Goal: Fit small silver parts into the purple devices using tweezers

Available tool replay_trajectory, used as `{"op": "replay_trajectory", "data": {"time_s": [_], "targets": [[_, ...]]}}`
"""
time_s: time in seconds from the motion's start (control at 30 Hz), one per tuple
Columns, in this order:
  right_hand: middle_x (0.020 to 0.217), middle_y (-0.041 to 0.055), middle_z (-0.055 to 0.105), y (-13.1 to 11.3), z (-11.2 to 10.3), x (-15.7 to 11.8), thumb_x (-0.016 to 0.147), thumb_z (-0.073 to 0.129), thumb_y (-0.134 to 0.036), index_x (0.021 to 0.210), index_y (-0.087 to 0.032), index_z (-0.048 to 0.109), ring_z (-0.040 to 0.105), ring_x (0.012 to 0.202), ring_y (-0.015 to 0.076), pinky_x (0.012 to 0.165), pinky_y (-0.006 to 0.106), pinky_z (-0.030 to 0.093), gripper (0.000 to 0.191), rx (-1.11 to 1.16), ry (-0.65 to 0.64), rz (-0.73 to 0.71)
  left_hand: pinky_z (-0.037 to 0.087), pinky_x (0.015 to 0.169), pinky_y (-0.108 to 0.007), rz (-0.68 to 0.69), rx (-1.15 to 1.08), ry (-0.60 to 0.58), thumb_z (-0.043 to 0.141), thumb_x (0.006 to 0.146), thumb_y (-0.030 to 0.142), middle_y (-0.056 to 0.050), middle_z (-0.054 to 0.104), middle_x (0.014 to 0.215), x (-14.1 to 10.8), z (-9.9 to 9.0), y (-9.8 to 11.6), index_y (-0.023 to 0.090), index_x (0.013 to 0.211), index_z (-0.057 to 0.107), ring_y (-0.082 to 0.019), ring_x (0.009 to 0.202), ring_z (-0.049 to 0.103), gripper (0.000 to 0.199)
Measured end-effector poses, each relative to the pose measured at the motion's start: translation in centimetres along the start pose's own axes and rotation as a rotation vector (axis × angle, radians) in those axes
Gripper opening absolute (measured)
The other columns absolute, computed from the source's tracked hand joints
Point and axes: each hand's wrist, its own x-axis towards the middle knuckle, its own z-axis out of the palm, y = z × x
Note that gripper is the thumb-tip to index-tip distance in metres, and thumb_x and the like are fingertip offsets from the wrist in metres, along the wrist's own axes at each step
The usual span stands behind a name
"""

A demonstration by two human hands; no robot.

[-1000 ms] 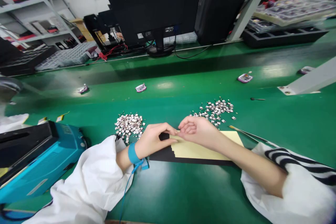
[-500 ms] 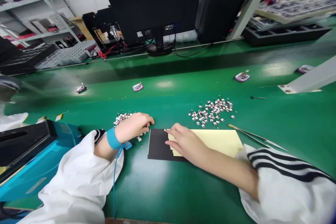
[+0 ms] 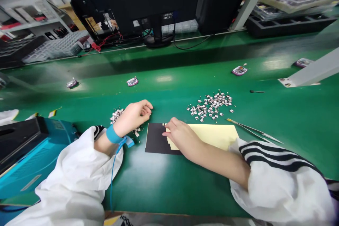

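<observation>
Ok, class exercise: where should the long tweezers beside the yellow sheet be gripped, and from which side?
Pinch the long tweezers mid-length, coming down from the far side. They lie flat and slanted beyond the yellow sheet, and the striped white sleeve crowds their lower end, so the middle is the free stretch for the right hand.

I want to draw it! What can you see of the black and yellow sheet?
The flat rectangular sheet lies on the shiny green bench. It looks like paper or film, black at left, pale yellow at right, meeting in stairsteps. A bare right hand rests on it; a white striped sleeve overlaps one corner.
</observation>
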Motion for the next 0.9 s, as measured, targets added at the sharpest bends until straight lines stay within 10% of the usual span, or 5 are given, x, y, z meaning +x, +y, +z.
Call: {"op": "replay_trajectory", "data": {"time_s": [0.33, 0.8, 0.9], "targets": [[0.071, -0.0002, 0.057, 1.5, 0.2, 0.4, 0.068, 0.062, -0.027, 0.088, -0.017, 0.049, 0.057, 0.067, 0.0108, 0.066, 0.026, 0.049, 0.027, 1.334, 0.193, 0.296, 0.049, 0.066, -0.021, -0.137, -0.775, -0.064, 0.064, 0.064, 0.014, -0.004, 0.06, 0.074, -0.1, 1.7, 1.5, 0.012, 0.084, 0.051, -0.011, 0.067, 0.059, 0.024], [0.069, -0.0022, 0.057, 1.7, -0.3, 0.4, 0.065, 0.066, -0.028, 0.096, -0.018, 0.046, 0.057, 0.066, 0.0108, 0.066, 0.026, 0.046, 0.038, 1.425, 0.265, 0.264, 0.049, 0.077, -0.026, -0.167, -0.849, -0.143, 0.065, 0.066, 0.017, -0.008, 0.064, 0.088, -0.5, 2.7, 1.4, 0.012, 0.096, 0.058, -0.016, 0.08, 0.061, 0.031], [0.068, -0.0027, 0.058, 1.8, -0.5, 0.4, 0.065, 0.066, -0.026, 0.1, -0.018, 0.045, 0.057, 0.067, 0.0103, 0.068, 0.025, 0.047, 0.041, 1.493, 0.313, 0.288, 0.046, 0.082, -0.027, -0.046, -0.636, 0.036, 0.066, 0.065, 0.018, -0.007, 0.062, 0.093, -0.7, 2.9, 1.5, 0.013, 0.092, 0.058, -0.016, 0.088, 0.058, 0.028]]}}
